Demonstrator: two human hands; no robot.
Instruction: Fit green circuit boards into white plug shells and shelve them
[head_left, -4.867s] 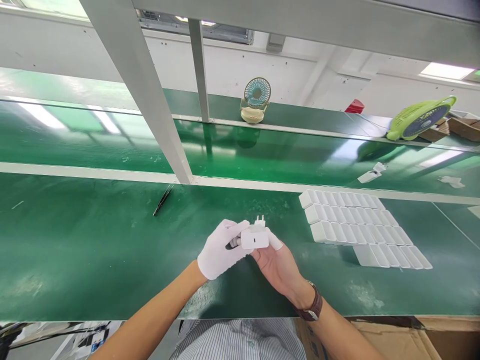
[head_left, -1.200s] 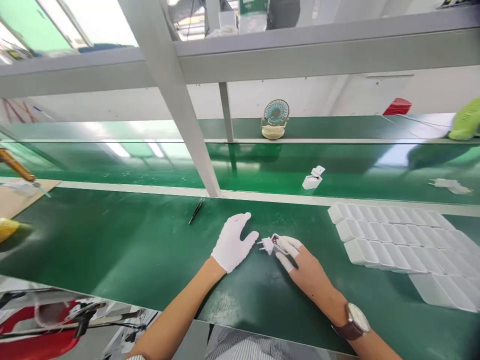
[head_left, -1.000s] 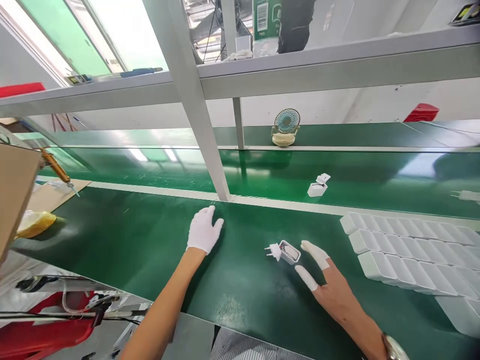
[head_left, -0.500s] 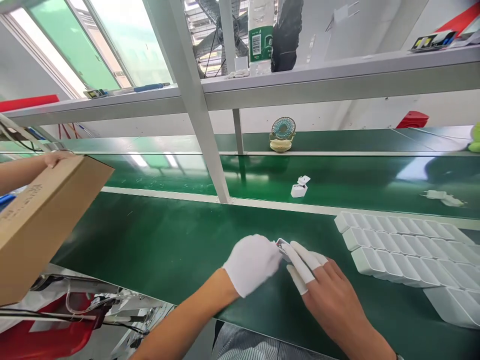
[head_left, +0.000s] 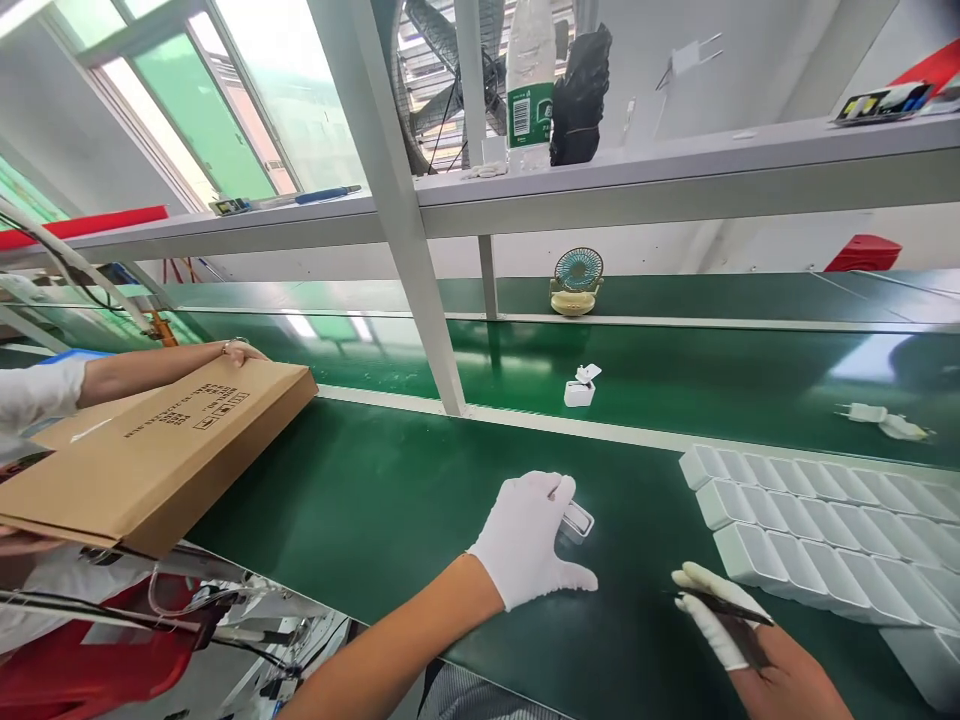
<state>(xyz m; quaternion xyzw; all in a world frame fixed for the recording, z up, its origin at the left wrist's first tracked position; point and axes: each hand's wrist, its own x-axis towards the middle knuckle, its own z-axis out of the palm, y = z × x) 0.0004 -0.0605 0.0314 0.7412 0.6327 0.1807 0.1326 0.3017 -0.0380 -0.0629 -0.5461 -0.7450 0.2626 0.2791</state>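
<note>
My left hand [head_left: 525, 545], in a white glove, lies over the green work surface with its thumb stretched out apart from the fingers. A small white rectangular case [head_left: 577, 522] with a grey-rimmed recess lies right by its fingertips; whether they touch it, I cannot tell. My right hand [head_left: 750, 635] wears white finger covers and is away to the right. Between its thumb and fingers is a slim black tool that looks like tweezers [head_left: 724, 606]. Further back on the green belt stands a small white box with a raised lid [head_left: 580, 388].
White trays with several compartments [head_left: 795, 550] stand at the right. At the left, a co-worker's hands hold a large cardboard box [head_left: 172, 440] over the table edge. A metal post [head_left: 420, 240], a shelf with a bottle [head_left: 531, 110], a small fan [head_left: 576, 275] and white plugs [head_left: 885, 420] are beyond.
My left hand has loosened from the white case, which lies on the surface. My right hand has moved away to the right. The co-worker's cardboard box has come further in and lies flatter.
</note>
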